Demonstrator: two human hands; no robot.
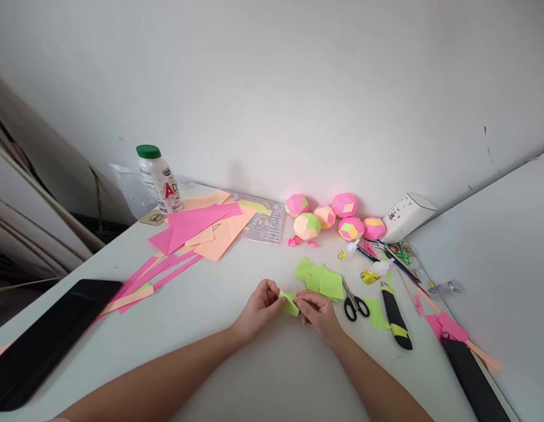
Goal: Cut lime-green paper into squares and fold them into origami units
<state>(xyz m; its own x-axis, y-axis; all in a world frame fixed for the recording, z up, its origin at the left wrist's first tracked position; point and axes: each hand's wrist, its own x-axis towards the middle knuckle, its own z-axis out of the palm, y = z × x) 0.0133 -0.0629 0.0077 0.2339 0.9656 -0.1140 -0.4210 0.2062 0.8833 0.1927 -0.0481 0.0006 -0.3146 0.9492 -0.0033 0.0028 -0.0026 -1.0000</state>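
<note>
My left hand [259,306] and my right hand [316,313] meet at the middle of the white table [237,375], both pinching a small folded green paper piece [290,303] between the fingertips. Just beyond it lies a loose pile of green paper squares [319,277]. Black-handled scissors [354,305] lie right of my right hand, closed, with another green square [377,313] beside them.
Several pink, orange and green paper balls [337,217] sit by the wall. Pink and orange sheets [201,228] and strips [144,281] lie left, near a green-capped bottle [159,179]. A utility knife [395,316], glue bottles [374,272], pens and a black tablet [43,343] surround the area.
</note>
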